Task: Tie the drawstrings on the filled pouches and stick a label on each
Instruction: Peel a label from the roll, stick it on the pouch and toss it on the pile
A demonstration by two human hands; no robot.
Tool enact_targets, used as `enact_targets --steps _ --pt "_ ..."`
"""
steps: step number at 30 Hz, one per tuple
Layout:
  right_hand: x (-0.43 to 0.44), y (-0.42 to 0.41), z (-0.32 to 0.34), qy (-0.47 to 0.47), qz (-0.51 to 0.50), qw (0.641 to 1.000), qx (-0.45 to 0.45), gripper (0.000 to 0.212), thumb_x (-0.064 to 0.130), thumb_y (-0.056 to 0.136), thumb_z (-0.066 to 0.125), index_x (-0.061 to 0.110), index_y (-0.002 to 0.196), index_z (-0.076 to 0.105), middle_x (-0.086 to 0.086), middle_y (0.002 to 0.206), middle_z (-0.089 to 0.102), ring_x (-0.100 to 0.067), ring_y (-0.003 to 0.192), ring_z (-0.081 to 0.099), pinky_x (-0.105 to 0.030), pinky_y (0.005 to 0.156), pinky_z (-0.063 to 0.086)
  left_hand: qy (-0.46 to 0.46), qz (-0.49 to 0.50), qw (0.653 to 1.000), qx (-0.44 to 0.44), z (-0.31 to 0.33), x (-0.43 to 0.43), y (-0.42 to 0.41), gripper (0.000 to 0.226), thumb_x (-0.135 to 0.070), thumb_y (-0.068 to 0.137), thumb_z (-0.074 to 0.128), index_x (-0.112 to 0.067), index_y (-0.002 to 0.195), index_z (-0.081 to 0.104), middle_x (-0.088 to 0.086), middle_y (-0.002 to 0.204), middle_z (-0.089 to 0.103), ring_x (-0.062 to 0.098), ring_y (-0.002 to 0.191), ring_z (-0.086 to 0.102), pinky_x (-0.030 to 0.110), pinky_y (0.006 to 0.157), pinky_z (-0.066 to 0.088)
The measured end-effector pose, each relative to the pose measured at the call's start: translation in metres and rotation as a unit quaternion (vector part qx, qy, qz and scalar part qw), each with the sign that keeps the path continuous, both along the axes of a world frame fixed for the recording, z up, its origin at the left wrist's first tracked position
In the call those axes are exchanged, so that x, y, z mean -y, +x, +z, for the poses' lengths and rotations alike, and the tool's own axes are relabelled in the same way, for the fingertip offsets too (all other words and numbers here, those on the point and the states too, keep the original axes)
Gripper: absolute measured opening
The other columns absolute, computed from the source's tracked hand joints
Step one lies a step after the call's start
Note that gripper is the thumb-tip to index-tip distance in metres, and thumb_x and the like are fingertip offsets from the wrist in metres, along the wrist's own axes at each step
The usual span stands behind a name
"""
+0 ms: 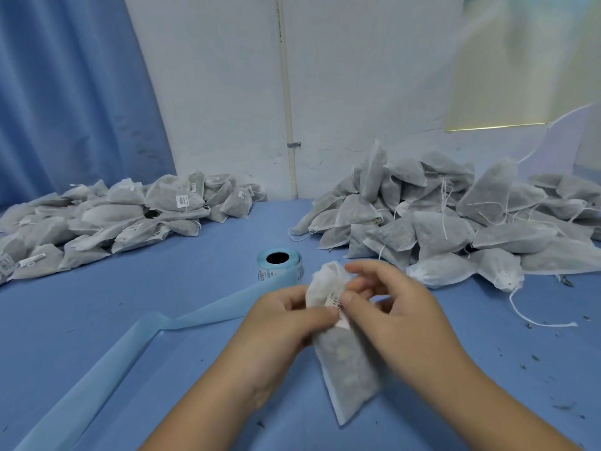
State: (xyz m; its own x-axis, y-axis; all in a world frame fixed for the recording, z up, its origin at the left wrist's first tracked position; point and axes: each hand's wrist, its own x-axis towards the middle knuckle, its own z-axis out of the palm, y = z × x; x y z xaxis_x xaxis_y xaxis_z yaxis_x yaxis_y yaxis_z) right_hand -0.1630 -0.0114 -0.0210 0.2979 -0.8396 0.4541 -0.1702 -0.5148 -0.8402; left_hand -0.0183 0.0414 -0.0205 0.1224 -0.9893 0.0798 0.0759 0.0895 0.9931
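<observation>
The blue table [162, 304] is carrying everything. Toward its far right corner the right pile [455, 222] of unlabelled pouches is sprawling, with loose strings trailing toward the right edge. Toward the far left corner the lower left pile [113, 216], its pouches showing labels, is lying below a blue curtain [71, 92]. A pale blue strip [130, 346] is running from the near left corner up to the roll [279, 260], which is sitting near the table's middle.

By the near edge the left hand [279, 327] and right hand [400, 307] are holding one pouch [348, 359] between them. It is tilting, with its gathered top pointing toward the roll. Whether its lower corner is touching the table I cannot tell. The left fingers [309, 317] are curling round its neck. The right thumb is pressing the label [340, 312] onto the neck, and the right fingers [364, 271] are half curling behind the top, pinching it. Dark crumbs [527, 366] are lying along the near right side.
</observation>
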Motion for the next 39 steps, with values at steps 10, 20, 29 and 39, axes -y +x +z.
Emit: enact_targets --steps 10,20,29,39 --pt "0.008 -0.009 0.003 0.185 0.007 0.982 0.046 0.032 0.031 0.07 0.082 0.007 0.061 0.063 -0.003 0.056 0.063 -0.012 0.051 0.053 -0.024 0.047 0.042 0.006 -0.001 0.997 0.075 -0.007 -0.002 -0.011 0.05 -0.012 0.063 0.072 -0.019 0.112 0.067 0.001 0.096 0.077 0.016 0.091 0.073 0.023 0.076 0.056" --pt "-0.001 0.001 0.002 0.285 0.027 0.951 0.115 0.036 0.04 0.078 0.073 0.013 0.055 0.067 -0.012 0.063 0.068 -0.02 0.052 0.061 -0.029 0.048 0.049 0.054 -0.073 0.995 0.036 -0.008 0.002 0.002 0.028 -0.02 0.069 0.07 -0.016 0.097 0.071 0.006 0.099 0.075 0.02 0.091 0.07 0.038 0.085 0.054" --pt "0.006 0.008 0.004 0.231 0.064 0.971 0.007 0.042 0.057 0.082 0.058 0.019 0.084 0.075 -0.009 0.083 0.075 -0.025 0.081 0.072 -0.043 0.08 0.054 0.02 0.104 0.994 -0.006 -0.005 0.003 -0.003 0.021 -0.031 0.083 0.072 -0.011 0.089 0.068 0.004 0.085 0.071 0.014 0.077 0.066 0.033 0.077 0.053" --pt "0.011 0.051 0.034 0.201 0.246 0.94 -0.123 0.032 0.046 0.07 0.074 0.015 0.079 0.067 -0.012 0.064 0.058 -0.019 0.051 0.049 -0.025 0.045 0.038 -0.02 0.211 0.965 -0.158 0.0 0.014 0.023 0.022 -0.025 0.093 0.063 -0.009 0.107 0.064 0.017 0.098 0.074 0.032 0.089 0.072 0.039 0.072 0.058"
